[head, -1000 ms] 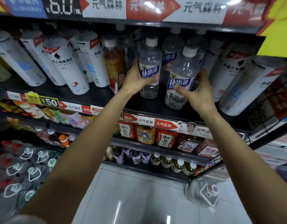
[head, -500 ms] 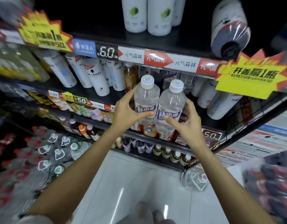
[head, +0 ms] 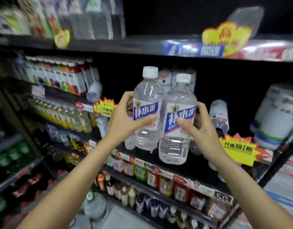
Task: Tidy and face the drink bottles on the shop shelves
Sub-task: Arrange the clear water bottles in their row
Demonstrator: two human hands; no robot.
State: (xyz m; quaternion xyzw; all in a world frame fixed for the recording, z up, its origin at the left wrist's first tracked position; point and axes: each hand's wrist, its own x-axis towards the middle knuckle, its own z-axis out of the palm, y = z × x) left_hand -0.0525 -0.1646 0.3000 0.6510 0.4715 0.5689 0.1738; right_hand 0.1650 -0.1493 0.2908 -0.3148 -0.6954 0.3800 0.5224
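Dark shop shelves (head: 142,47) crowded with drinks; two clear water bottles held upright, touching, before the middle shelf, labels facing out. Left hand (head: 124,123) fingers grip the left bottle (head: 146,103); right hand (head: 202,129) fingers grip the right bottle (head: 178,116); likely mid-carry, next needing a free slot.

The left hand (head: 124,123) holds one bottle (head: 146,111) and the right hand (head: 202,129) another bottle (head: 178,119), the two touching side by side between the hands. Behind them stand shelf bottles (head: 172,80); right of the right hand lies a tipped bottle (head: 219,116).
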